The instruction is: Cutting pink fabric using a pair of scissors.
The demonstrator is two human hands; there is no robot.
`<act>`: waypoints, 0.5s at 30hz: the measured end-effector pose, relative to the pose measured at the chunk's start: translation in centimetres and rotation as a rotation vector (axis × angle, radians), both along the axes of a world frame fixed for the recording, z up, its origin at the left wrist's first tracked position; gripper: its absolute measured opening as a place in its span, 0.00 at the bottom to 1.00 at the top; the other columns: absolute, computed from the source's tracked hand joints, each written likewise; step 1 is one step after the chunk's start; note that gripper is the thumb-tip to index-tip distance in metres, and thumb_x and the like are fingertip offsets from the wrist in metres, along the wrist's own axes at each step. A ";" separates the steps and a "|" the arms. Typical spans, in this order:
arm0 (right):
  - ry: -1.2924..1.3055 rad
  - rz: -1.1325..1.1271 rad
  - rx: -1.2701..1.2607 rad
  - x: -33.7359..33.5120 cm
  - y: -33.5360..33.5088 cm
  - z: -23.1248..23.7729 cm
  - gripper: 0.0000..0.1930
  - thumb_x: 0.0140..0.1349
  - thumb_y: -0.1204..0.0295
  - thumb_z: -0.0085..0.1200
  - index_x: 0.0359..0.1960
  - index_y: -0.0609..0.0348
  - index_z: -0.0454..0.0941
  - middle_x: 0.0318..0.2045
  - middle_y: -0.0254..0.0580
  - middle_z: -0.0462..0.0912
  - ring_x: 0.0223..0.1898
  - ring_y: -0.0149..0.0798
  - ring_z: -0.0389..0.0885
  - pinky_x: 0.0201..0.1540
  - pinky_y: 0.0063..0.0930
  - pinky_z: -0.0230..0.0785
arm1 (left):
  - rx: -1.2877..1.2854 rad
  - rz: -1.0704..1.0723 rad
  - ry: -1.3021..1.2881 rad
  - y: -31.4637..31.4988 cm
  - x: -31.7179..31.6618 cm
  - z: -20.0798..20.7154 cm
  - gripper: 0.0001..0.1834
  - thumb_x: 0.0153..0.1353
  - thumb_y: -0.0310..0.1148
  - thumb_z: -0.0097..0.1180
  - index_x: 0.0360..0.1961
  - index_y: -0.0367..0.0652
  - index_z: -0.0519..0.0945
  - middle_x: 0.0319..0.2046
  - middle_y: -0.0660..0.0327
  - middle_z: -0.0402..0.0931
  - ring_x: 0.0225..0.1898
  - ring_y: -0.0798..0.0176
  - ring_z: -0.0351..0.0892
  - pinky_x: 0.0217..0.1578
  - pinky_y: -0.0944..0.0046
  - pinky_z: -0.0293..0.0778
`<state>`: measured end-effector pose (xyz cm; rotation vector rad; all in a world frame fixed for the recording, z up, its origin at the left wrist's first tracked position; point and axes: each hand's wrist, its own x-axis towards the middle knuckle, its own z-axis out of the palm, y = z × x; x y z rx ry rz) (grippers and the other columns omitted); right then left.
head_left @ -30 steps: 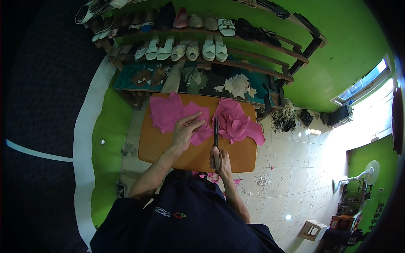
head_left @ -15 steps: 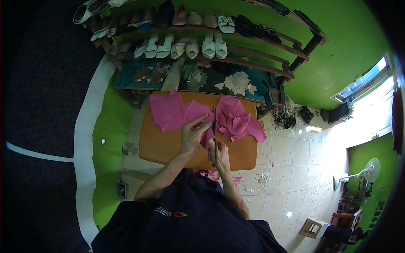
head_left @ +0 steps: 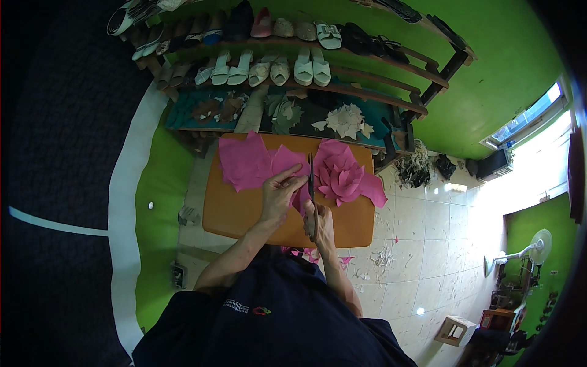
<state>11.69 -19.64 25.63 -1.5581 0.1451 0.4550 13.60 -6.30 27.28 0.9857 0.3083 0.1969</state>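
Observation:
My left hand pinches a pink piece of sheet material between thumb and fingers. Around the handles of a pair of dark scissors, my right hand is closed. The blades point away from me and lie along the right edge of the pink piece; I cannot tell how far they are apart. Pink sheets with jagged edges lie left of my left hand. To the right of the blades sits a heap of pink petal-shaped cutouts. Whether the material is leather or fabric does not show.
Everything pink lies on a small orange-brown table. Behind it a wooden rack holds rows of shoes, with cream petal cutouts on its lowest shelf. Scraps litter the tiled floor at right; a white stool stands farther off.
The scissors have shifted slightly right and their handles sit closer in line with the blades. My left hand and the pink piece stay nearly where they were.

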 end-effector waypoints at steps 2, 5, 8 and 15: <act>0.011 0.005 0.026 0.1 0.0 0.0 0.30 0.59 0.41 0.61 0.19 0.55 0.66 0.12 0.25 0.62 0.11 0.23 0.61 0.14 0.24 0.55 | 0.020 0.001 -0.035 0.3 0.1 -0.5 0.23 0.60 0.19 0.62 0.58 0.29 0.76 0.30 0.69 0.77 0.33 0.77 0.77 0.42 0.76 0.76; 0.020 0.025 0.020 0.2 -0.3 -0.3 0.30 0.60 0.41 0.59 0.20 0.55 0.66 0.12 0.26 0.63 0.11 0.24 0.63 0.13 0.23 0.55 | 0.031 -0.010 -0.017 0.6 0.2 -0.5 0.24 0.61 0.20 0.62 0.59 0.29 0.75 0.29 0.71 0.76 0.33 0.77 0.77 0.43 0.76 0.76; 0.022 0.044 -0.035 0.3 -0.4 -0.2 0.30 0.61 0.40 0.57 0.22 0.55 0.67 0.13 0.26 0.64 0.11 0.24 0.64 0.13 0.22 0.57 | 0.049 -0.033 -0.015 1.1 0.3 -0.4 0.26 0.60 0.20 0.62 0.61 0.29 0.73 0.30 0.69 0.78 0.34 0.76 0.79 0.43 0.74 0.77; 0.036 0.032 -0.058 0.3 -0.7 -0.2 0.32 0.57 0.40 0.62 0.15 0.54 0.64 0.10 0.27 0.63 0.11 0.24 0.63 0.13 0.25 0.55 | 0.043 -0.035 -0.008 1.3 0.3 0.4 0.28 0.61 0.19 0.61 0.63 0.30 0.71 0.34 0.60 0.84 0.36 0.71 0.84 0.45 0.72 0.79</act>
